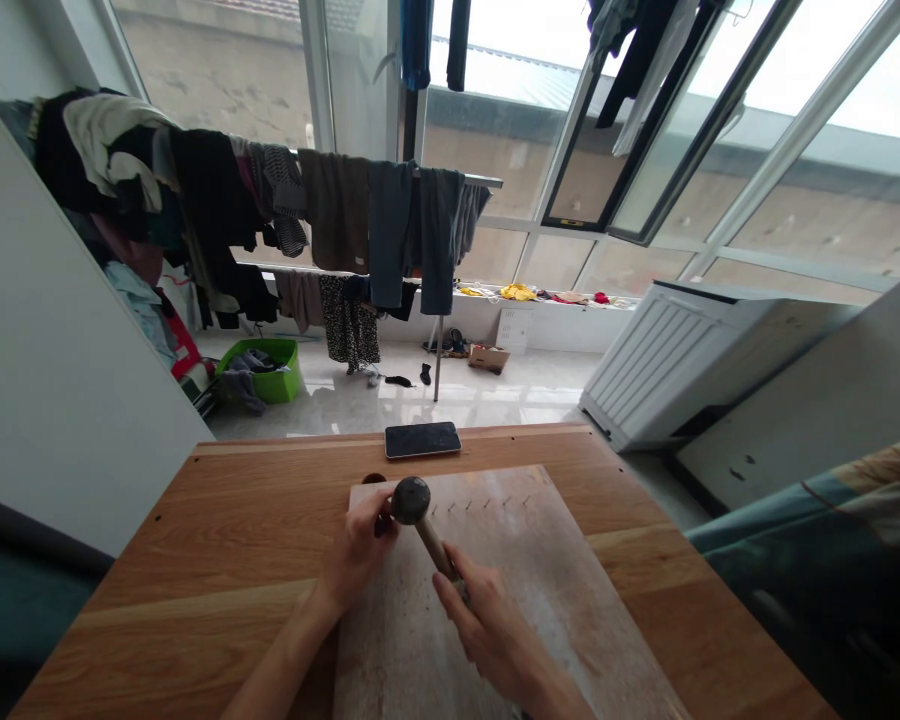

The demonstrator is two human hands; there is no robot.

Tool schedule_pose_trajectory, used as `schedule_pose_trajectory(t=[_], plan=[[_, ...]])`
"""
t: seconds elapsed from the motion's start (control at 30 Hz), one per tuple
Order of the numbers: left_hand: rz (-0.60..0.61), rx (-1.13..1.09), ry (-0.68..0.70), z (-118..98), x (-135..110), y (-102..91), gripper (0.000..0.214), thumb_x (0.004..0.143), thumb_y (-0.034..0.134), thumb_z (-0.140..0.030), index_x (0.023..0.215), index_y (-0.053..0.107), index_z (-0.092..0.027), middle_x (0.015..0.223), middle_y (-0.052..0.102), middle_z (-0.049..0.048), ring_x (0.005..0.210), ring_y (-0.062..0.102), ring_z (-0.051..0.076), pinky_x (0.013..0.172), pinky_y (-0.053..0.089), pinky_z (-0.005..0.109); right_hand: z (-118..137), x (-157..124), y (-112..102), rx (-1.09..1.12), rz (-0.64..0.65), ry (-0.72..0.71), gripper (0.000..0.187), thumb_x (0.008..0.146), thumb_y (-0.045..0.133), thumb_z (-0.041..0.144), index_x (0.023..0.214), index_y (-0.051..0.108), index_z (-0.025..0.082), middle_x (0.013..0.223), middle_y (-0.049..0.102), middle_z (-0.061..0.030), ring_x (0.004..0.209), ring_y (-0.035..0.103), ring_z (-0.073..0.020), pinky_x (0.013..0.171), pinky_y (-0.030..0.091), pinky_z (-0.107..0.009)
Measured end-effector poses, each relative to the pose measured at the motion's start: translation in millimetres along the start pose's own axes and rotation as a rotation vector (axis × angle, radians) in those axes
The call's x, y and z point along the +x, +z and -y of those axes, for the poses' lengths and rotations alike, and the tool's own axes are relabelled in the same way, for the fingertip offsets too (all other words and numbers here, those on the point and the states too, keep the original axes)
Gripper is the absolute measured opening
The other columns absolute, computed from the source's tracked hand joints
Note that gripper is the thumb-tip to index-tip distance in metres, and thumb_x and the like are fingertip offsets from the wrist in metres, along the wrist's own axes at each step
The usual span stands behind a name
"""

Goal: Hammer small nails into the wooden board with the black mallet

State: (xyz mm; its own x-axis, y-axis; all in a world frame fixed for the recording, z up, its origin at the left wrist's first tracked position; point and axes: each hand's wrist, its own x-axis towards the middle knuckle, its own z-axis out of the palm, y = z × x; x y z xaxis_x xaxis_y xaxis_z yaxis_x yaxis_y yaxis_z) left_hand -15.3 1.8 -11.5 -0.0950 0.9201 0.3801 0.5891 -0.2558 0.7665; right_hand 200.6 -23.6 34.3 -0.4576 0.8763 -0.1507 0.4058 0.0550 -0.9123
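My right hand is wrapped round the wooden handle of a hammer. The hammer's dark round head is raised over the far left part of a worn wooden board. Beside the head, my left hand has its fingertips pinched together at the board's left edge. What they hold, if anything, is hidden behind the hammer head and the fingers. Several thin nails stand in a row along the board's far side, to the right of the hammer head.
Under the board is a wooden table. A phone lies near its far edge, and a dark round object sits just beyond my left hand. Past the table stand a laundry rack with clothes, a green tub and a white ribbed cabinet.
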Motion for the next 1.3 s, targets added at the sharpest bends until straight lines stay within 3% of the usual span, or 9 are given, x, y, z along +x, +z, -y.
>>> schedule_pose_trajectory(t=[0.17, 0.27, 0.37, 0.47, 0.53, 0.73, 0.9, 1.17, 1.3], plan=[[0.034, -0.012, 0.013, 6.8, -0.8, 0.5, 0.035, 0.083, 0.055, -0.018, 0.117, 0.064, -0.020, 0.085, 0.070, 0.0019, 0.069, 0.065, 0.017, 0.066, 0.054, 0.027, -1.8, -4.3, -1.0, 0.103, 0.022, 0.046, 0.048, 0.096, 0.054, 0.057, 0.126, 0.063, 0.021, 0.064, 0.054, 0.0049, 0.040, 0.047, -0.0084, 0.036, 0.036, -0.018], [0.037, 0.000, 0.017, 8.3, -2.0, 1.0, 0.032, 0.088, 0.057, -0.026, 0.120, 0.062, -0.021, 0.096, 0.071, 0.0038, 0.069, 0.064, 0.016, 0.069, 0.056, 0.030, -8.1, -19.6, -3.8, 0.343, 0.026, 0.139, 0.057, 0.093, 0.054, 0.064, 0.129, 0.057, 0.020, 0.066, 0.051, 0.0074, 0.032, 0.038, -0.0045, 0.027, 0.027, -0.016], [0.034, 0.038, 0.034, 7.5, -3.0, 1.0, 0.031, 0.089, 0.060, -0.030, 0.119, 0.061, -0.021, 0.103, 0.070, 0.0046, 0.069, 0.062, 0.015, 0.072, 0.057, 0.031, -22.9, -41.2, -4.3, 0.614, -0.131, 0.217, 0.067, 0.088, 0.057, 0.071, 0.131, 0.053, 0.020, 0.068, 0.053, 0.0078, 0.031, 0.039, -0.0029, 0.029, 0.029, -0.015], [0.046, 0.071, 0.068, 6.8, -2.4, 0.5, 0.032, 0.089, 0.060, -0.030, 0.120, 0.060, -0.022, 0.105, 0.069, 0.0044, 0.071, 0.062, 0.016, 0.074, 0.057, 0.033, -41.1, -57.9, -1.7, 0.690, -0.277, 0.263, 0.073, 0.082, 0.065, 0.072, 0.131, 0.052, 0.018, 0.065, 0.055, 0.0081, 0.032, 0.046, -0.0043, 0.032, 0.033, -0.015], [0.038, 0.090, 0.083, 7.3, -1.1, 0.5, 0.032, 0.089, 0.060, -0.030, 0.120, 0.060, -0.022, 0.104, 0.068, 0.0040, 0.073, 0.063, 0.016, 0.074, 0.057, 0.033, -52.0, -63.3, 0.4, 0.702, -0.292, 0.297, 0.075, 0.081, 0.065, 0.073, 0.132, 0.052, 0.019, 0.064, 0.057, 0.0076, 0.033, 0.050, -0.0068, 0.033, 0.036, -0.017], [-0.009, 0.157, 0.124, 6.9, -8.8, -4.9, 0.031, 0.092, 0.058, -0.033, 0.121, 0.060, -0.022, 0.109, 0.067, 0.0063, 0.087, 0.067, 0.021, 0.079, 0.059, 0.036, -73.2, -69.5, -5.7, 0.275, -0.220, 0.238, 0.069, 0.082, 0.059, 0.074, 0.125, 0.063, 0.020, 0.072, 0.067, -0.0002, 0.044, 0.060, -0.0156, 0.038, 0.045, -0.025], [-0.015, 0.183, 0.071, -2.0, -19.4, -14.8, 0.029, 0.094, 0.057, -0.040, 0.117, 0.064, -0.024, 0.110, 0.069, 0.0062, 0.092, 0.069, 0.023, 0.082, 0.059, 0.037, -75.1, -77.5, -16.2, -0.166, -0.310, 0.058, 0.046, 0.094, 0.052, 0.058, 0.115, 0.072, 0.022, 0.070, 0.068, -0.0010, 0.062, 0.065, -0.0186, 0.063, 0.053, -0.027], [0.026, 0.170, 0.036, 1.8, 0.7, 1.9, 0.026, 0.095, 0.051, -0.039, 0.103, 0.069, -0.023, 0.100, 0.073, 0.0058, 0.090, 0.071, 0.023, 0.083, 0.059, 0.038, -90.1, -85.9, -21.0, -0.387, -0.443, -0.178, 0.040, 0.100, 0.049, 0.050, 0.119, 0.072, 0.023, 0.077, 0.073, -0.0033, 0.067, 0.070, -0.0194, 0.069, 0.057, -0.026], [-0.003, 0.281, 0.110, 10.4, -4.3, -5.3, 0.046, 0.094, 0.055, -0.047, 0.131, 0.059, -0.021, 0.124, 0.067, 0.0102, 0.113, 0.066, 0.029, 0.098, 0.055, 0.047, -95.1, -91.3, -42.1, -0.563, -0.530, -0.245, 0.036, 0.104, 0.044, 0.038, 0.126, 0.067, 0.023, 0.098, 0.076, -0.0074, 0.087, 0.074, -0.0208, 0.077, 0.060, -0.028]])
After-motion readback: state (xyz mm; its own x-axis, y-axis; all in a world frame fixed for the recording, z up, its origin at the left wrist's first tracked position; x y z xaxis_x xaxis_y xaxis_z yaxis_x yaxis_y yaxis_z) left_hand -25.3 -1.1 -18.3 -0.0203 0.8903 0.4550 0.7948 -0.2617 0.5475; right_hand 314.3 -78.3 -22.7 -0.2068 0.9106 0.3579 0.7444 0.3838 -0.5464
